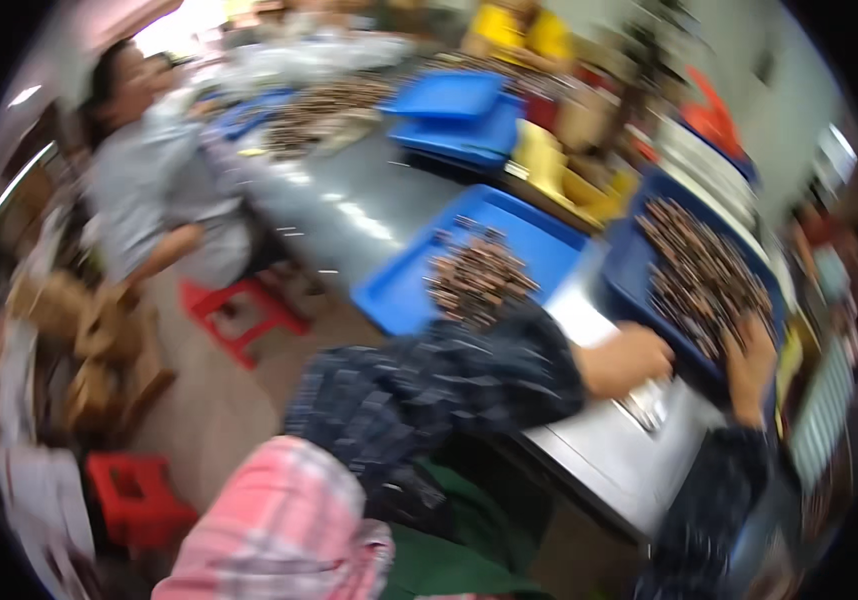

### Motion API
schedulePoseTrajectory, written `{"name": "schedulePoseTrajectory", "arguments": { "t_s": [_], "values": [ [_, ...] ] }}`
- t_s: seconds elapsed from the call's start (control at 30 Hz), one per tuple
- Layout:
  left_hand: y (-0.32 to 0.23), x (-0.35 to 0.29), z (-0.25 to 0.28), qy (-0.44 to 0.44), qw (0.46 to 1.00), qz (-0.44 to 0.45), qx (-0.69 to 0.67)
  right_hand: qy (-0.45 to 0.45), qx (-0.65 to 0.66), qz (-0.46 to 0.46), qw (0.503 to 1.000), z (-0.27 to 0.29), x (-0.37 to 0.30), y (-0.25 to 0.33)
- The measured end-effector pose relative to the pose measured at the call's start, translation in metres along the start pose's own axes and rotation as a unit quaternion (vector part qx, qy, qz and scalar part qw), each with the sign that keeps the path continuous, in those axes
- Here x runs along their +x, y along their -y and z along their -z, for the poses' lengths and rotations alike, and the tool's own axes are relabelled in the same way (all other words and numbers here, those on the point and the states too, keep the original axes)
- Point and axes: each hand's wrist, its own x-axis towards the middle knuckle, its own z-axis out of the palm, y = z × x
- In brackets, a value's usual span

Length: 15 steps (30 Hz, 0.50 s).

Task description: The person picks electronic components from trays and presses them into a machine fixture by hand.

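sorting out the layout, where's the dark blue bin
In the head view, the dark blue bin is on the right, to the right of the bright blue tray, with the right hand at its near end.

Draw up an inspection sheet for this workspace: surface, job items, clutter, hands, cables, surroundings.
Surface: shiny metal table; picture blurred.
Job items: small brown pieces heaped in a blue tray and a dark blue bin.
Clutter: stacked blue trays, yellow bins.
Hands: right hand at the bin's pieces, left hand beside the bin; both grips unclear.
Cables: nothing seen.
Surroundings: co-worker, red stools, cardboard boxes.
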Motion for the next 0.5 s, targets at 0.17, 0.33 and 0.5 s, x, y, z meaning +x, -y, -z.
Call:
{"name": "schedulePoseTrajectory", "arguments": {
  "t_s": [0.17,0.33,0.5],
  "values": [
    [0.0,-0.001,-0.009,0.016,0.999,0.003,-0.038,-0.051,0.06,-0.036,0.996,0.017,0.0,-0.019],
    [0.001,0.008,-0.01,0.011,0.999,0.023,-0.026,-0.138,0.309,-0.259,0.905,0.035,0.017,-0.027],
    [0.001,0.011,-0.015,-0.045,0.999,0.001,-0.024,-0.105,0.405,-0.221,0.881,0.05,0.013,-0.035]
  ]
}}
